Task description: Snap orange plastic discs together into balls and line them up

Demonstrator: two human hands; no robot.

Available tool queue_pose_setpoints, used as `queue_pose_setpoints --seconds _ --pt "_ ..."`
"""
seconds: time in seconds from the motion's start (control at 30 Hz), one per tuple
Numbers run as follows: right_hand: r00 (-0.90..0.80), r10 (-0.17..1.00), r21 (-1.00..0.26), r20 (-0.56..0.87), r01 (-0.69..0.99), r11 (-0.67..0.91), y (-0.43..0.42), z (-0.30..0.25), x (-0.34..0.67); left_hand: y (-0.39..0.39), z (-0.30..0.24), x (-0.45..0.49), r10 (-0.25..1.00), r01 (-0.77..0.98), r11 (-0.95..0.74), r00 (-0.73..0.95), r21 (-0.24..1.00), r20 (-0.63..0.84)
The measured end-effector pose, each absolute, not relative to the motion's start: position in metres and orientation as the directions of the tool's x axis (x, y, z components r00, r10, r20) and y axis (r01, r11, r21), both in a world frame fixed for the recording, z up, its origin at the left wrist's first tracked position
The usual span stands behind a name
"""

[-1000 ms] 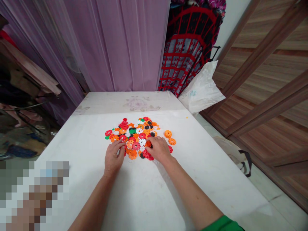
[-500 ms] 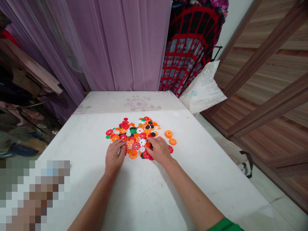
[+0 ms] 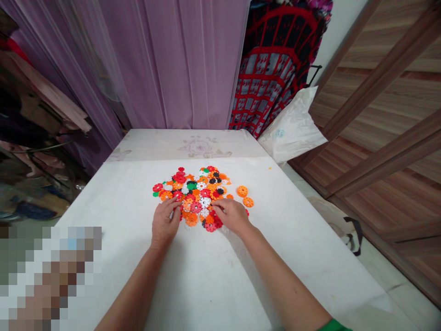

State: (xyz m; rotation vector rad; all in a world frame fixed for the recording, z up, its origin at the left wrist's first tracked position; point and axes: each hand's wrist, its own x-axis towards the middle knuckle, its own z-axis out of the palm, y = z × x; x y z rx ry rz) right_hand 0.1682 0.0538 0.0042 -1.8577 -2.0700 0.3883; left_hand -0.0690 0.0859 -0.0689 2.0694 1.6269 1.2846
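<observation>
A loose pile of flat, notched plastic flower discs (image 3: 196,207) in red, orange, white, black and green lies on the white-covered table (image 3: 206,276). At the pile's near left edge is my left hand (image 3: 166,221), its fingers bent over the discs and a gap showing between thumb and index finger. My right hand (image 3: 232,214) is at the pile's right side, thumb and index finger pinched together beside a white disc (image 3: 205,202). What sits between those fingertips is too small to make out. Two orange discs (image 3: 242,191) lie apart, to the right of the pile.
A tiny yellow piece (image 3: 270,168) lies near the table's right edge. Beyond that edge are a white plastic bag (image 3: 292,126) and wooden doors (image 3: 379,115). A purple curtain (image 3: 179,64) hangs behind the table. Clothes (image 3: 44,92) hang at the left.
My right hand has drawn slightly up and to the right, uncovering red discs at the pile's near edge, and its fingertips have come together. The left hand stays nearly in place.
</observation>
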Motion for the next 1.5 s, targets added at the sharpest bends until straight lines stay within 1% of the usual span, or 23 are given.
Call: queue_pose_setpoints --seconds 0.1,0.2,0.37,0.6,0.73,0.83,0.97,1.07,1.17,1.3,1.4,1.5 --pt "-0.046 0.998 -0.292 0.049 0.955 0.058 0.063 0.004 0.174 0.086 -0.068 -0.069 0.871 0.688 -0.365 0.014 0.628 0.491" --pt "-0.111 0.994 -0.213 0.002 0.971 0.108 0.067 0.003 0.175 0.085 -0.068 -0.069 0.871 0.688 -0.369 0.021 0.625 0.491" --pt "-0.163 0.986 -0.181 -0.019 0.971 0.157 0.069 0.002 0.171 0.086 -0.069 -0.069 0.857 0.683 -0.382 0.01 0.623 0.515" --pt "-0.152 0.985 -0.156 -0.083 0.978 0.138 0.075 0.008 0.166 0.086 -0.07 -0.068 0.858 0.676 -0.383 0.008 0.629 0.513" --pt "-0.152 0.985 -0.156 -0.086 0.978 0.137 0.077 0.008 0.162 0.086 -0.07 -0.068 0.859 0.673 -0.383 0.008 0.633 0.511" --pt "-0.141 0.988 -0.156 -0.055 0.979 0.131 0.078 0.007 0.16 0.086 -0.07 -0.068 0.862 0.674 -0.376 0.002 0.635 0.508" --pt "-0.089 0.996 -0.205 -0.006 0.975 0.086 0.074 0.009 0.165 0.086 -0.069 -0.068 0.859 0.677 -0.382 0.009 0.629 0.512" --pt "0.002 1.0 -0.266 0.02 0.964 0.004 0.068 0.01 0.18 0.086 -0.068 -0.068 0.858 0.677 -0.385 0.011 0.628 0.513" --pt "0.134 0.99 -0.347 0.038 0.931 -0.112 0.061 0.009 0.208 0.086 -0.069 -0.068 0.862 0.679 -0.379 0.011 0.628 0.508" --pt "0.326 0.94 -0.372 0.097 0.888 -0.269 0.055 0.003 0.254 0.088 -0.07 -0.069 0.867 0.681 -0.378 0.024 0.627 0.497" --pt "0.378 0.92 -0.358 0.1 0.877 -0.321 0.052 -0.004 0.276 0.088 -0.071 -0.07 0.868 0.681 -0.378 0.026 0.627 0.496" --pt "0.375 0.925 -0.364 0.066 0.872 -0.327 0.051 -0.01 0.28 0.088 -0.071 -0.071 0.87 0.69 -0.371 0.024 0.622 0.493"
